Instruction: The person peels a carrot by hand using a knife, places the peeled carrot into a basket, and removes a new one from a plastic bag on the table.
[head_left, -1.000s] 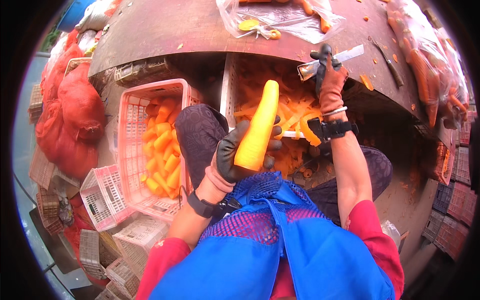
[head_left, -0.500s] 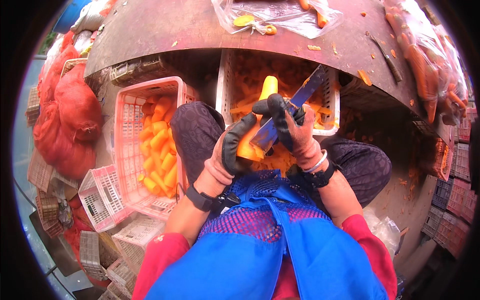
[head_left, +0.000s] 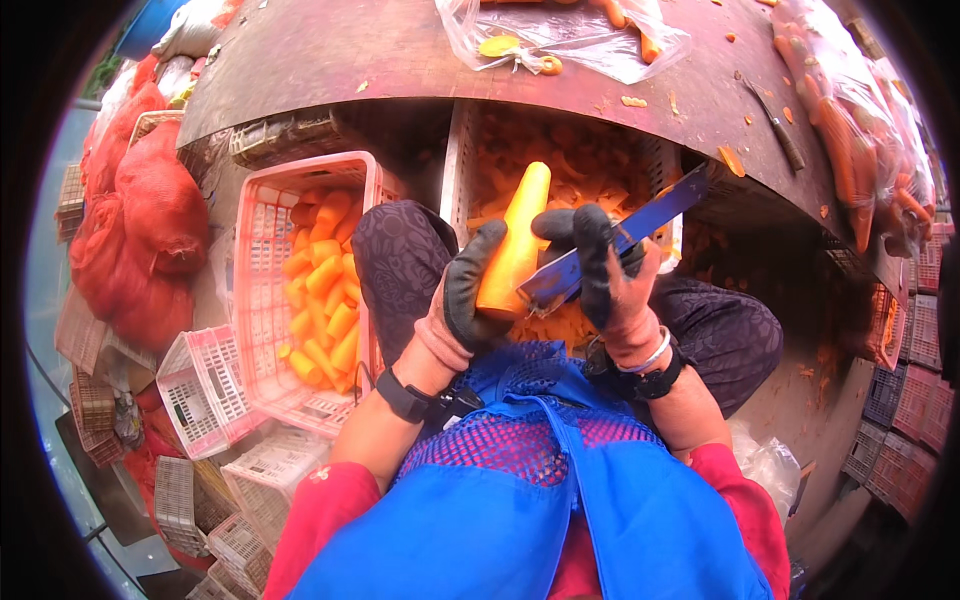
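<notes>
Reddish-brown board makes up the broad curved table point(head_left: 330, 75) across the top, and below it comes a bright blue apron with a mesh panel point(head_left: 430, 530), filling the lower middle. Next down in size, a pink slatted plastic crate point(head_left: 262, 205) stands by the left knee, loaded with stubby peeled orange carrot pieces point(head_left: 325, 285); ahead of the knees, partly under the table's edge, a white slatted plastic crate point(head_left: 456, 170) is heaped with curled orange peelings point(head_left: 570, 185). Now to the work: a long, flat, blue-faced metal blade point(head_left: 648, 222) slants from lower left to upper right, clamped in the right hand point(head_left: 618, 295), gloved in black and pink, its lower end overlapping the thick base of the work; whether the edge bites, I can't tell. And the work itself, a smooth, peeled, yellow-orange carrot point(head_left: 516, 240), sits right between the two hands, over the lap, its lower half closed in the grip of the left hand point(head_left: 462, 290), likewise gloved, thumb along the left flank, other fingers hidden behind. Its long axis runs away from the body, leaning a little right; the narrow tip points forward, well clear of the grip, the fat end back toward the apron. Smallest of all, an orange scrap point(head_left: 732, 161) lies at the table's edge.
</notes>
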